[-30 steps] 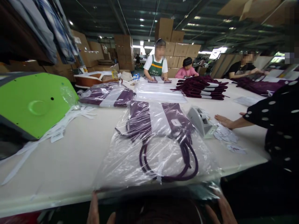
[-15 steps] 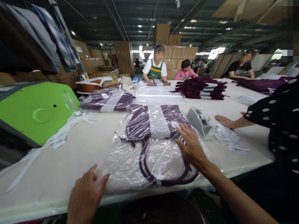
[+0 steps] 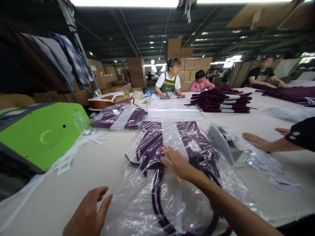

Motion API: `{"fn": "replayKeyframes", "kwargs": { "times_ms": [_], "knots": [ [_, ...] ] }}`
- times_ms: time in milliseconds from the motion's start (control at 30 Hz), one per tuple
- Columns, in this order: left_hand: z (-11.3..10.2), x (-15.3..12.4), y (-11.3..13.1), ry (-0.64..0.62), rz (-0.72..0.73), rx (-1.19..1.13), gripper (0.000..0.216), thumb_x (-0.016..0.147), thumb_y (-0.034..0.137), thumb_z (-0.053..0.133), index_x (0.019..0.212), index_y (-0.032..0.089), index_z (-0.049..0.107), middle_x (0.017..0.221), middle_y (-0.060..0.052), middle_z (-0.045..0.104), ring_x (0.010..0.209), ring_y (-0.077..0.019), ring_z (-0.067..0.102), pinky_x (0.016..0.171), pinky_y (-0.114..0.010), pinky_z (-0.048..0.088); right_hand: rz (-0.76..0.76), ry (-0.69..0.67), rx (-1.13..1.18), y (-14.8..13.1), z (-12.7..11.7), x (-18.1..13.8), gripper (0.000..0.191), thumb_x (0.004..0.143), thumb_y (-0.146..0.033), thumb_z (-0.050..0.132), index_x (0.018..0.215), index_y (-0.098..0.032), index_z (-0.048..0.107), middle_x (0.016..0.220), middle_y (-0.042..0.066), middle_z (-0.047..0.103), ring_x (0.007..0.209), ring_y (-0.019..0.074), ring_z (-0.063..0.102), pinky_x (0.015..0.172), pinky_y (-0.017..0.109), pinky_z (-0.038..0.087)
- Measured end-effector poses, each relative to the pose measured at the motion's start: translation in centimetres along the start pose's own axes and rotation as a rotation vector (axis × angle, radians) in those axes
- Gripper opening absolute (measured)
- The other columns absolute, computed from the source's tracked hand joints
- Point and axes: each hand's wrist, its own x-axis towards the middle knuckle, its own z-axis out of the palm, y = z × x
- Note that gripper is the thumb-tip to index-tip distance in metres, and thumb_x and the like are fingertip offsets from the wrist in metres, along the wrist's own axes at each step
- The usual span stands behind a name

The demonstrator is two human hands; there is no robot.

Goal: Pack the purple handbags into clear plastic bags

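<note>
A clear plastic bag [image 3: 169,196] holding a purple and white tote with dark round handles lies on the table in front of me. My right hand [image 3: 176,162] lies flat and open on the bag's middle, over the tote's lower edge. My left hand [image 3: 88,214] rests open on the table [image 3: 73,183] at the bag's near left corner, fingers spread.
A grey tape dispenser [image 3: 227,144] stands right of the bag. A co-worker's hands [image 3: 257,141] rest on the table at the right. A green machine cover [image 3: 43,136] sits left, with white paper strips [image 3: 73,154]. Bagged totes [image 3: 118,116] and stacked purple totes [image 3: 222,100] lie farther back.
My right hand slid left across the bag toward its middle. My left hand stayed at the bag's near left corner. The view moved closer over the table.
</note>
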Motion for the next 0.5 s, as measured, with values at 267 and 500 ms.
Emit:
{"fn": "replayKeyframes", "kwargs": {
  "times_ms": [267, 500],
  "knots": [
    [6.9, 16.5, 17.9, 0.003, 0.588, 0.024, 0.048, 0.101, 0.032, 0.036, 0.141, 0.009, 0.049, 0.151, -0.015, 0.050, 0.143, -0.0242, 0.042, 0.119, -0.042, 0.034, 0.136, 0.245, -0.255, 5.3, -3.1, 8.0, 0.064, 0.104, -0.052, 0.027, 0.154, -0.012, 0.035, 0.161, 0.015, 0.032, 0.152, 0.0304, 0.020, 0.121, 0.058, 0.011],
    [17.5, 28.1, 16.0, -0.065, 0.432, 0.220, 0.069, 0.101, 0.055, 0.030, 0.154, 0.011, 0.033, 0.164, -0.015, 0.027, 0.153, -0.0276, 0.018, 0.124, -0.051, 0.011, 0.163, 0.144, -0.317, 9.5, 1.5, 7.4, 0.068, 0.102, -0.059, 0.029, 0.155, -0.017, 0.037, 0.162, 0.012, 0.031, 0.153, 0.0324, 0.017, 0.122, 0.058, 0.010]
  ]
}}
